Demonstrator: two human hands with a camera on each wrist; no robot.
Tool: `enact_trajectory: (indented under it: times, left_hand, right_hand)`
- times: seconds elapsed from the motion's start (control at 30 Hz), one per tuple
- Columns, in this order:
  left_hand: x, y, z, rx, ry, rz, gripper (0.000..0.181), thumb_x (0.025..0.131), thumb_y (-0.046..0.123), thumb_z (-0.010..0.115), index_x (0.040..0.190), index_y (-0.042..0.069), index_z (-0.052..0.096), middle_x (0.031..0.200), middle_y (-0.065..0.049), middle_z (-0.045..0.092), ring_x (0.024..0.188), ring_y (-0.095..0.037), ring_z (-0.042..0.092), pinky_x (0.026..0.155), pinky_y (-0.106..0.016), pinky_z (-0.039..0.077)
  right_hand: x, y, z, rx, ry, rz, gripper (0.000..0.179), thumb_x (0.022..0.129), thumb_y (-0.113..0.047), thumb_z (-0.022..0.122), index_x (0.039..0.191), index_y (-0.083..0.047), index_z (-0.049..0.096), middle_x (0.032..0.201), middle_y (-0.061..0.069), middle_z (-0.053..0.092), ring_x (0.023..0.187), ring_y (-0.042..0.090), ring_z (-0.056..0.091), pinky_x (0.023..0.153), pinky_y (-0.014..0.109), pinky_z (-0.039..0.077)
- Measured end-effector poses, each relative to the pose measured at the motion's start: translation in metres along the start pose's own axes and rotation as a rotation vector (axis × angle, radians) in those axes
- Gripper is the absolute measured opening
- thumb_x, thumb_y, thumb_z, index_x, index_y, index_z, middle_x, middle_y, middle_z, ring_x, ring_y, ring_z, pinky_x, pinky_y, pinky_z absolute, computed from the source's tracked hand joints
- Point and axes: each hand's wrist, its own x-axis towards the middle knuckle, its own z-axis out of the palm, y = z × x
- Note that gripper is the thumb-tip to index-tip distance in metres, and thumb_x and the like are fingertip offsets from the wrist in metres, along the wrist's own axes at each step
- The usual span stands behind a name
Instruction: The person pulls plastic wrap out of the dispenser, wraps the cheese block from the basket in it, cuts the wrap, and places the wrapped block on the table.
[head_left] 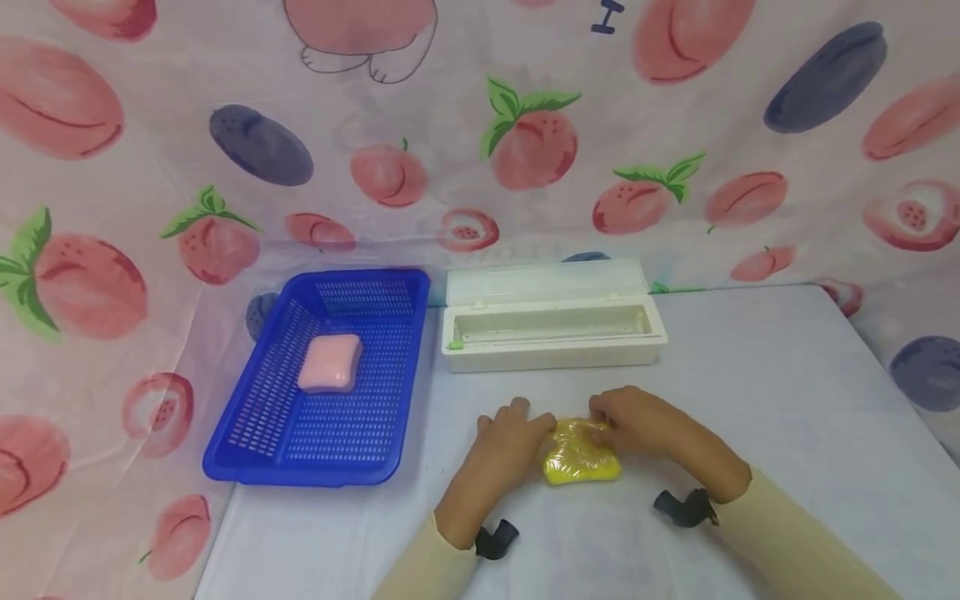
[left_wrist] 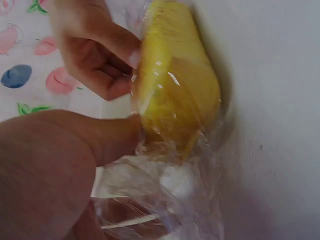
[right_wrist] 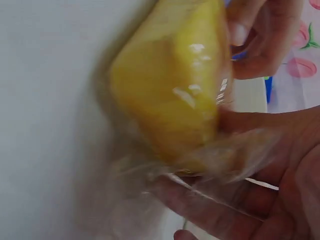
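Observation:
A yellow block point(head_left: 582, 472) with curved-in sides, wrapped in clear cling film point(left_wrist: 200, 210), lies on the white table in front of the person. At its left end is the left hand point(head_left: 510, 443), thumb against the block's side, with loose film bunched between thumb and fingers in the left wrist view. The right hand point(head_left: 639, 422) is at the opposite end. Its thumb presses the block and its fingers sit behind the loose film flap point(right_wrist: 235, 155), as the right wrist view shows. The block's far side is partly hidden by the hands.
To the left stands a blue plastic basket point(head_left: 407, 367) with a pink block point(head_left: 330, 363) in it. Behind the hands is a long white box point(head_left: 555, 357), its clear lid point(head_left: 547, 282) raised. A fruit-patterned cloth point(head_left: 450, 108) hangs behind the table.

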Motion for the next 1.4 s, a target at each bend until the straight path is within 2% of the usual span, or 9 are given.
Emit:
enact_trajectory:
  times: [0.1,0.2,0.4,0.57,0.83,0.97,1.1,1.23,1.4]
  left_hand:
    - [-0.005,0.002,-0.002,-0.001,-0.031,-0.014,0.018,0.092,0.04,0.055,0.107,0.031,0.061,0.093,0.001,0.052,0.082,-0.018,0.047,0.065,-0.038,0.032]
    - [-0.001,0.002,-0.004,0.007,0.01,-0.001,0.017,0.09,0.041,0.058,0.097,0.027,0.064,0.105,0.003,0.059,0.096,-0.017,0.053,0.074,-0.045,0.036]
    - [0.012,-0.001,-0.003,-0.205,0.011,0.025,0.015,0.089,0.031,0.062,0.083,0.018,0.058,0.071,0.007,0.06,0.063,-0.007,0.052,0.058,-0.024,0.04]
    - [0.01,-0.001,0.005,-0.321,-0.03,-0.036,0.023,0.088,0.027,0.064,0.107,0.015,0.066,0.076,0.012,0.065,0.065,-0.001,0.054,0.059,-0.017,0.045]
    - [-0.002,0.0,0.013,-0.499,0.025,-0.203,0.014,0.086,0.024,0.065,0.081,0.014,0.072,0.065,0.008,0.062,0.055,-0.005,0.051,0.049,-0.018,0.043]
    - [-0.007,-0.001,0.017,-0.668,0.049,-0.28,0.012,0.089,0.017,0.059,0.08,0.011,0.063,0.062,0.004,0.056,0.05,-0.007,0.05,0.044,-0.02,0.043]
    - [-0.009,0.0,0.02,-0.799,0.108,-0.362,0.008,0.091,0.011,0.053,0.083,0.01,0.052,0.07,0.0,0.054,0.051,-0.007,0.053,0.045,-0.021,0.045]
    - [-0.008,0.002,0.024,-0.913,0.142,-0.392,0.006,0.093,0.011,0.051,0.09,0.007,0.048,0.08,-0.005,0.052,0.053,-0.008,0.058,0.048,-0.021,0.048]
    - [-0.012,0.004,0.022,-0.9,0.101,-0.391,0.014,0.093,0.017,0.051,0.103,0.007,0.051,0.087,-0.002,0.052,0.067,-0.009,0.057,0.057,-0.023,0.05]
  right_hand:
    - [-0.003,0.003,0.004,0.051,-0.002,-0.006,0.019,0.08,-0.025,0.072,0.092,-0.023,0.057,0.073,-0.01,0.056,0.066,0.009,0.05,0.06,0.027,0.044]
    - [-0.004,0.005,0.004,0.019,0.034,-0.025,0.029,0.079,-0.027,0.073,0.105,-0.023,0.061,0.089,-0.011,0.062,0.083,0.01,0.057,0.073,0.033,0.049]
    - [0.001,0.004,0.005,-0.039,0.077,-0.121,0.028,0.08,-0.027,0.073,0.107,-0.027,0.069,0.103,-0.014,0.066,0.103,0.012,0.058,0.088,0.041,0.048]
    - [0.005,0.004,0.011,-0.11,0.133,-0.174,0.031,0.079,-0.029,0.073,0.11,-0.032,0.068,0.109,-0.017,0.065,0.108,0.013,0.055,0.087,0.048,0.044]
    - [-0.005,-0.003,0.011,-0.206,0.355,-0.088,0.04,0.08,-0.035,0.071,0.118,-0.027,0.063,0.136,0.002,0.048,0.126,0.029,0.041,0.086,0.056,0.044]
    - [-0.017,-0.009,0.01,-0.02,0.341,0.066,0.045,0.081,-0.037,0.071,0.119,-0.017,0.059,0.104,0.004,0.057,0.088,0.021,0.056,0.068,0.038,0.051]
    - [-0.028,-0.013,0.014,0.304,0.143,0.157,0.053,0.087,-0.043,0.062,0.125,-0.011,0.045,0.077,0.002,0.056,0.061,0.016,0.057,0.055,0.029,0.047]
    - [-0.034,-0.013,0.024,0.616,-0.015,0.156,0.06,0.088,-0.043,0.061,0.13,-0.011,0.032,0.087,0.008,0.057,0.062,0.02,0.063,0.059,0.031,0.052]
    - [-0.035,-0.015,0.031,0.779,-0.011,0.212,0.064,0.082,-0.04,0.069,0.128,-0.015,0.032,0.106,0.013,0.052,0.071,0.021,0.063,0.067,0.032,0.052]
